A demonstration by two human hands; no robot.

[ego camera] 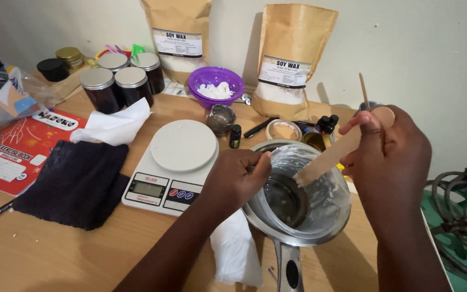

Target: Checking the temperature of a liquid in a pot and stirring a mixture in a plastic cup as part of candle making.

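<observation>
- Two hands work over the glass bowl (304, 189), which sits inside a steel saucepan (293, 238) at lower centre-right of the frame.
- At far left, a red exercise book (17, 151) lies flat, with white and yellow print on its cover; a dark cloth (77, 184) lies just beside it.
- Upper left holds four dark jars with silver lids (122, 81), standing close together.
- Left of centre, a white kitchen scale (171, 167) shows a grey display and coloured buttons.
- Your left hand (239, 176) is curled shut on the bowl's near rim; keep that grip firm so the bowl does not turn as you scrape.
- Top centre, two tan stand-up pouches (293, 59) lean on the wall, each with a white rectangular label; a purple bowl of white flakes (215, 84) sits between them.
- Your right hand (385, 146) pinches the flat wooden stick (331, 154), its tip against the bowl's waxy inner wall. Hold the stick's flat edge to the glass and draw the white film down.
- At far right, a green stove burner (460, 221) stands near.
</observation>
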